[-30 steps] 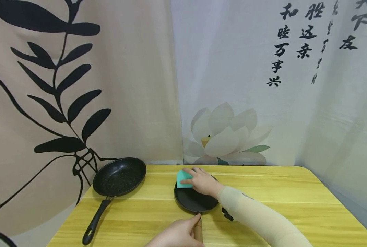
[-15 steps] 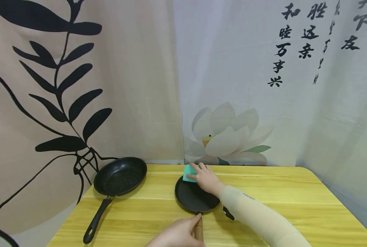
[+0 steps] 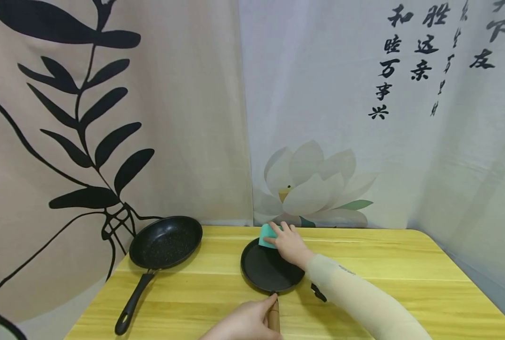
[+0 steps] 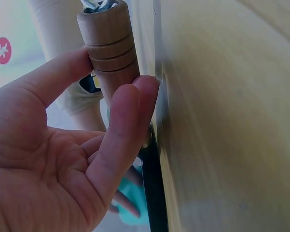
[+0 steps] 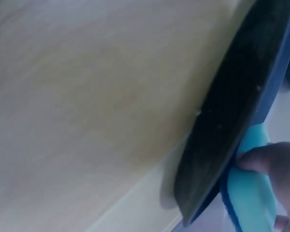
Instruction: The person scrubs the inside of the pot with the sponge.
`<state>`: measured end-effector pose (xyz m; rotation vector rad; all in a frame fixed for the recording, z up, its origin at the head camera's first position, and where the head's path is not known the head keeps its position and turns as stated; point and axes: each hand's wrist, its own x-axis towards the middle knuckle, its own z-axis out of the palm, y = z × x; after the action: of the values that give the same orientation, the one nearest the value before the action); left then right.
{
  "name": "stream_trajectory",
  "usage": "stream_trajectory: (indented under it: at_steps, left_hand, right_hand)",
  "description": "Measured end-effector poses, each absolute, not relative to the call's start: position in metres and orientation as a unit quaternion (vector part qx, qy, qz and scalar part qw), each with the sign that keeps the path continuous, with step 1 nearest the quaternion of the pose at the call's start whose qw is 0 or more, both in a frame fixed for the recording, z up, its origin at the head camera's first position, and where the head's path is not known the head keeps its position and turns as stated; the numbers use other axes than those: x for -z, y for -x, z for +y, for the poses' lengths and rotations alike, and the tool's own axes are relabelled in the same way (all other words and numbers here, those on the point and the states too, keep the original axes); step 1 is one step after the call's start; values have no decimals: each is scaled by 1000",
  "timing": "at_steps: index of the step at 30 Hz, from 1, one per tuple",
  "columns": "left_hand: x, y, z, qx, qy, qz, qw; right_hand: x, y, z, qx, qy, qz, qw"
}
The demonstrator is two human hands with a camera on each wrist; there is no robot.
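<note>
Yellow table: spare pan far left; left hand curls round the flat pan's wooden handle; right hand pinches the sponge at its far rim. Best to brace firmly and press evenly.

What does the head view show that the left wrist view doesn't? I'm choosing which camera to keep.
Only the head view shows the second frying pan with its black handle, the whole table and the printed curtains. Only the left wrist view shows the grooves on the wooden handle and the left hand wrapped round it. Both show the flat pan, the green sponge and the right hand.
</note>
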<state>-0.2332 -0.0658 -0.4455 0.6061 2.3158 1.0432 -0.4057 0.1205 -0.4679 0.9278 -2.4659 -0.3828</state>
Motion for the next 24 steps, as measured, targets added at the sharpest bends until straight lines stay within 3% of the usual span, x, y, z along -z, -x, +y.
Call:
stream_trajectory:
  at_steps: [13, 24]
  left_hand:
    - [444, 232, -66, -390, -221, 855, 262]
    - [446, 231, -66, -402, -203, 852, 266]
  right_hand:
    - [460, 405, 145, 163, -324, -903, 230]
    - [442, 397, 157, 165, -318, -915, 186]
